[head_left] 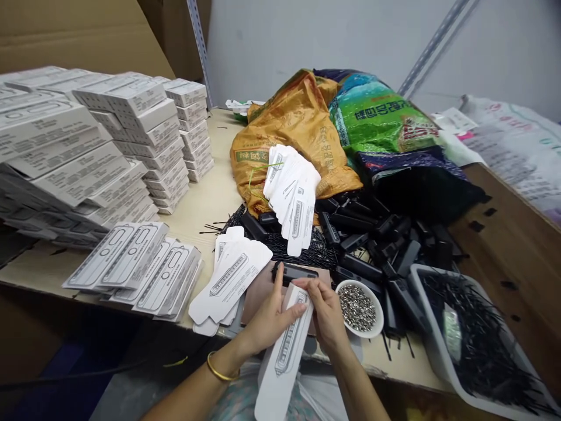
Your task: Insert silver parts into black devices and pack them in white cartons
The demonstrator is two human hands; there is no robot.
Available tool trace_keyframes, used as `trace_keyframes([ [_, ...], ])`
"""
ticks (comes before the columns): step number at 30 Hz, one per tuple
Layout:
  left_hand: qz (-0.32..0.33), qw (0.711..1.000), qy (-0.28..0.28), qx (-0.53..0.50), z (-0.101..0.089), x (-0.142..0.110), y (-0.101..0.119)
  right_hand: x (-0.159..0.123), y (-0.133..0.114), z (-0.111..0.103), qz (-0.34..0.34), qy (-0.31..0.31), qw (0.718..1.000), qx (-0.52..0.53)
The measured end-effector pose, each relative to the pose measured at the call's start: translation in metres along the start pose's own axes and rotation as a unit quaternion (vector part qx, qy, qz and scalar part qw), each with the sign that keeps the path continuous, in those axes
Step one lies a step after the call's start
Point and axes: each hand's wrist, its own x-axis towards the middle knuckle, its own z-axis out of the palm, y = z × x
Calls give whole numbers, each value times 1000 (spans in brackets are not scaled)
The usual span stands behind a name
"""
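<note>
- A pale wall [342, 35] is standing behind a tan table [219, 140].
- On the left, white boxes [162, 149] are being held up in tall stacks, one on top of another.
- An orange sack [293, 128] and a green bag [372, 111] are sitting at the back, and black gadgets [359, 266] are lying in a heap before them.
- Two piles of flat white cards [236, 272] are being seen near the middle.
- Small shiny bits [357, 307] are being kept in a white bowl [379, 316], and thin black pieces [491, 345] are being kept in a see-through tub [432, 345] on the right.
- A long white carton [287, 351] is being held at the table's near edge, slanting down toward the lap.
- Its top end is being pinched by the bent thumb and fingers of the right hand [326, 310].
- It is also being gripped by the left hand [274, 318], thumb on the front; the fingers behind are being hidden.
- The left pointer finger is being held out straight over a black gadget; touching cannot be told.
</note>
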Motion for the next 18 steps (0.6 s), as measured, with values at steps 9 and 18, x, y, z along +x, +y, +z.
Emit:
trace_keyframes([
  [9, 95, 968, -117, 201, -1, -5, 3, -12, 4, -10, -21, 204, 977, 58],
  [18, 200, 831, 17, 519, -16, -8, 31, 33, 23, 16, -258, -92, 807, -523],
])
